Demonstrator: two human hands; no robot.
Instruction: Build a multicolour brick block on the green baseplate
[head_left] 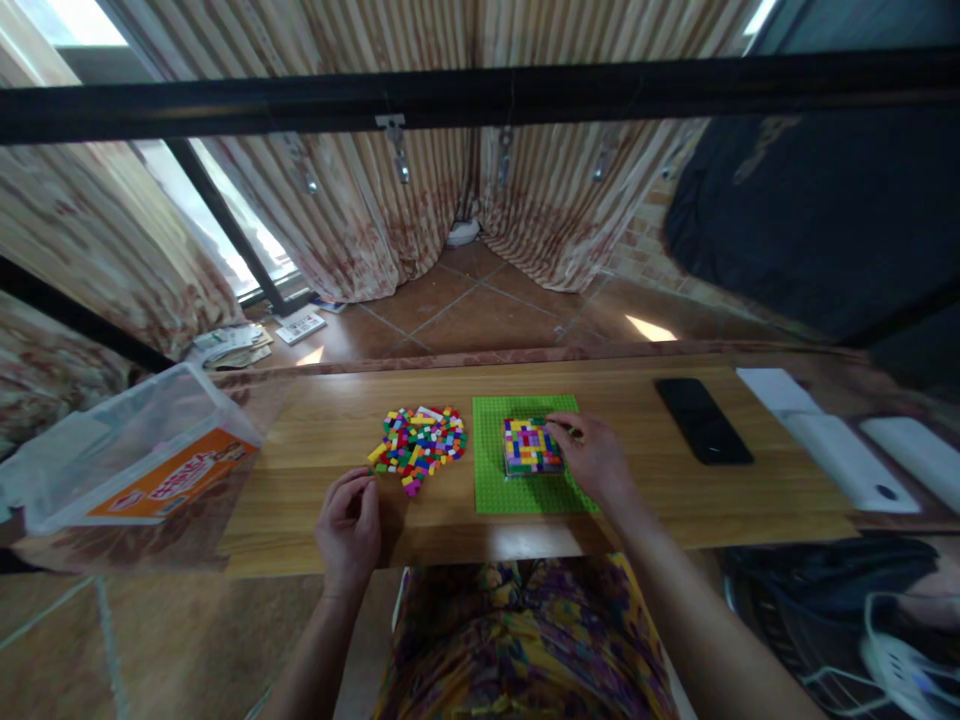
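A block built of many-coloured toy bricks (531,447) stands on a green studded baseplate (491,490). My right hand (596,458) is at the block's upper right corner, thumb and fingers pinched together; what they hold, if anything, is too small to make out. To the left of the baseplate lies a heap of loose small bricks (421,440) in mixed colours. My left hand (349,525) rests by the table's front edge, just left of the heap. Its fingers are curled closed, and their tips hide whatever might be between them.
A clear plastic box (142,410) with an orange label stands at the table's left end. On the right lie a black phone (703,420) and a white device (851,462). A dark metal bar (480,98) crosses beyond the wooden table (300,430), before striped curtains.
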